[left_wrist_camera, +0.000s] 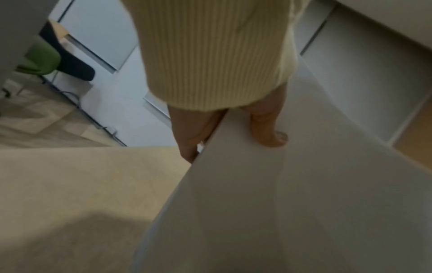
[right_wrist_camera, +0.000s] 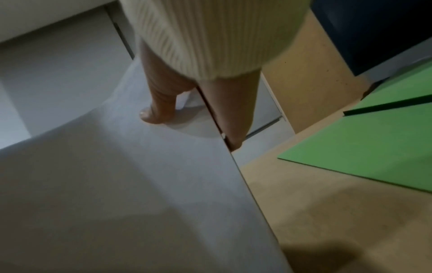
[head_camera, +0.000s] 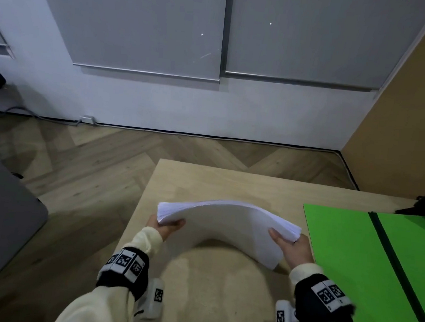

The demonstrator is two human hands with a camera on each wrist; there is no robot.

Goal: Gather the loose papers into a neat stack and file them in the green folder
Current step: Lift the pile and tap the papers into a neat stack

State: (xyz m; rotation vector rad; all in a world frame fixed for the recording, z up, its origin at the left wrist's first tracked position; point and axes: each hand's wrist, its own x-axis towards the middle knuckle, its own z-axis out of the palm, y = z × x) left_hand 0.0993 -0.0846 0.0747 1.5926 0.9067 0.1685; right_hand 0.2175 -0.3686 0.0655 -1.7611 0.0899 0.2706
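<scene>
Plywood table (head_camera: 204,183) fills the lower frame, pale, bare where the hands work. Green folder (head_camera: 341,240) lies open and flat on it, dark spine strip down the middle, just to the outer side of the right hand's fingers. Paper stack (head_camera: 226,222), white, thick, held up off the table between both hands and bowed upward in an arch, its ends lower than its middle.

Left hand (head_camera: 164,227) grasps the stack's left end: thumb (left_wrist_camera: 268,129) lies on the near face, fingers (left_wrist_camera: 189,133) run behind the edge. Right hand (head_camera: 292,247) grasps the right end the same way, thumb (right_wrist_camera: 158,107) pressed on the near sheet, fingers (right_wrist_camera: 233,110) behind the edge. Folder's near corner (right_wrist_camera: 350,147) sits near those fingers, not touching them or the paper.

Cream ribbed cuffs (left_wrist_camera: 215,55) cover both wrists. Black wristbands (head_camera: 124,269) with square coded markers sit further up the sleeves.
</scene>
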